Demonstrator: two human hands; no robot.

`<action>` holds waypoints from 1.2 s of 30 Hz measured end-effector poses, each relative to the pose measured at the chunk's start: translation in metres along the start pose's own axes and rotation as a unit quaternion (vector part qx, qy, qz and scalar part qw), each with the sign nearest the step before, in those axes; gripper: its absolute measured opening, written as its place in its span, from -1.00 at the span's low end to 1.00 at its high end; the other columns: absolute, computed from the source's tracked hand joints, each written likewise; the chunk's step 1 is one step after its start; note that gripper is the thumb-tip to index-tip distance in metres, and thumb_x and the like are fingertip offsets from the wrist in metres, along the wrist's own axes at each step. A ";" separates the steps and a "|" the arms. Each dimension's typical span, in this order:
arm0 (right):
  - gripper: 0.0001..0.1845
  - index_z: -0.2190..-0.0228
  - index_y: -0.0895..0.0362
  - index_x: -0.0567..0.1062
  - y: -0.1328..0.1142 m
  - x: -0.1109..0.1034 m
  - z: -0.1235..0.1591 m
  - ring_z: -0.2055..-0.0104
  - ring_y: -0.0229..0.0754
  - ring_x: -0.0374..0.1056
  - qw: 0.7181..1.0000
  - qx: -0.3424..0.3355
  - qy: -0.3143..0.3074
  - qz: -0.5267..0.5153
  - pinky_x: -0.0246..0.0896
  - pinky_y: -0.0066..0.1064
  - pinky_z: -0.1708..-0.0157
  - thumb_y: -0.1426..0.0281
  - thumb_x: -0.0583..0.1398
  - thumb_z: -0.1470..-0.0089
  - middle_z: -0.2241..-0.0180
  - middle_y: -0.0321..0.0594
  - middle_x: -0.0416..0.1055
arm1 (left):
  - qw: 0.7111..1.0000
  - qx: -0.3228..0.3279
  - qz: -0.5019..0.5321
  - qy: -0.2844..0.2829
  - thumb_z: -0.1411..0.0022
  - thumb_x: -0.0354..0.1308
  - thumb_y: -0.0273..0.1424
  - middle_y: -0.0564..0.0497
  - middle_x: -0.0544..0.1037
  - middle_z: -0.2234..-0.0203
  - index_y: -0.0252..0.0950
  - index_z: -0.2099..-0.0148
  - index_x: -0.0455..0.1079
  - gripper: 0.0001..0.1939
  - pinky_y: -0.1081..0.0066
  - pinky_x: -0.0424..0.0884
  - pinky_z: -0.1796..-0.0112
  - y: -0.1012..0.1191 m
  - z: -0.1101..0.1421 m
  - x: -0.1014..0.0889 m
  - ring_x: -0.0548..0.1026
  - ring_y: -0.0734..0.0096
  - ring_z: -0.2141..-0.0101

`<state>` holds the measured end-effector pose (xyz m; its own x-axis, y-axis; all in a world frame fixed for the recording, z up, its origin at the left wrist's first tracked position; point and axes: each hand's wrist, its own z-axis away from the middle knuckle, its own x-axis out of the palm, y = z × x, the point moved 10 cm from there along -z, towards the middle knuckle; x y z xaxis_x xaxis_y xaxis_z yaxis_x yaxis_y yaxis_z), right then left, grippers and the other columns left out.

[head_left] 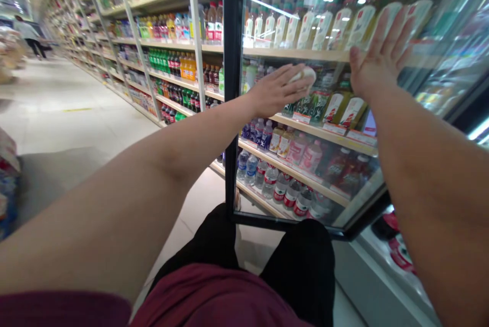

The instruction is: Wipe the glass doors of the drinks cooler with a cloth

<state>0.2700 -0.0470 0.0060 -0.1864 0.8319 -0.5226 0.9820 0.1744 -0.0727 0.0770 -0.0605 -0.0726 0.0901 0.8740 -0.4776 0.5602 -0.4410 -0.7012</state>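
A black-framed glass door (231, 128) stands swung out in front of me, with drink bottles seen through its pane. My left hand (277, 90) reaches across to the glass, its fingers closed over a small white cloth (306, 76) that lies against the pane. Part of the cloth is hidden under the fingers. Farther right and higher, my right hand (376, 67) is spread flat at the glass, fingers pointing up, holding nothing. The lower door frame crosses just above my knees.
Long shelves of bottled drinks (187, 67) run down the left side. More bottles sit in the cooler (403, 253) at lower right. A person (28, 36) is far down the tiled aisle (72, 108); stacked goods (7, 174) edge it at left.
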 end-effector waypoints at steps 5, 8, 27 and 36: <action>-0.08 -0.54 0.17 -0.34 0.000 0.000 0.000 -0.60 0.20 -0.58 1.000 0.011 -0.007 0.004 -0.46 0.23 -0.50 -0.04 -0.17 -0.41 -0.57 -0.05 -0.54 | 0.985 -0.117 -0.036 0.120 -0.50 -0.18 -0.49 0.09 0.11 -0.50 -0.09 -0.52 0.16 -0.37 -0.09 -0.05 -0.46 -0.038 -0.004 -0.027 -0.10 0.09 -0.50; -0.07 -0.54 0.20 -0.34 0.000 0.000 0.000 -0.60 0.20 -0.60 1.000 0.014 -0.011 0.000 -0.47 0.24 -0.49 -0.03 -0.17 -0.42 -0.57 -0.02 -0.56 | 0.959 -0.213 -0.018 0.187 -0.48 -0.19 -0.45 0.17 0.13 -0.49 0.09 -0.52 0.16 -0.34 -0.01 -0.04 -0.46 -0.055 -0.001 -0.032 -0.26 0.32 -0.51; -0.06 -0.54 0.17 -0.33 -0.001 0.002 0.000 -0.60 0.18 -0.61 1.000 0.020 -0.016 -0.014 -0.50 0.29 -0.48 -0.04 -0.16 -0.39 -0.57 -0.03 -0.57 | 0.998 -0.001 0.054 -0.013 -0.53 -0.09 -0.43 0.16 0.03 -0.52 -0.16 -0.53 0.11 -0.42 -0.11 -0.11 -0.47 -0.013 -0.002 0.009 -0.21 0.23 -0.51; -0.05 -0.54 0.20 -0.34 0.000 0.002 0.000 -0.60 0.18 -0.62 0.999 0.027 -0.023 -0.010 -0.53 0.23 -0.49 -0.03 -0.16 -0.38 -0.57 -0.01 -0.58 | 0.974 -0.185 0.012 0.132 -0.36 -0.12 -0.41 0.21 -0.03 -0.52 -0.06 -0.56 0.08 -0.25 -0.06 -0.18 -0.47 -0.051 0.007 -0.016 -0.47 0.29 -0.49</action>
<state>0.2696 -0.0454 0.0048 -0.2054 0.8031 -0.5593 0.9786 0.1603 -0.1291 0.0409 -0.0540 -0.0330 0.2875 0.9078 -0.3053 0.8098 -0.4006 -0.4287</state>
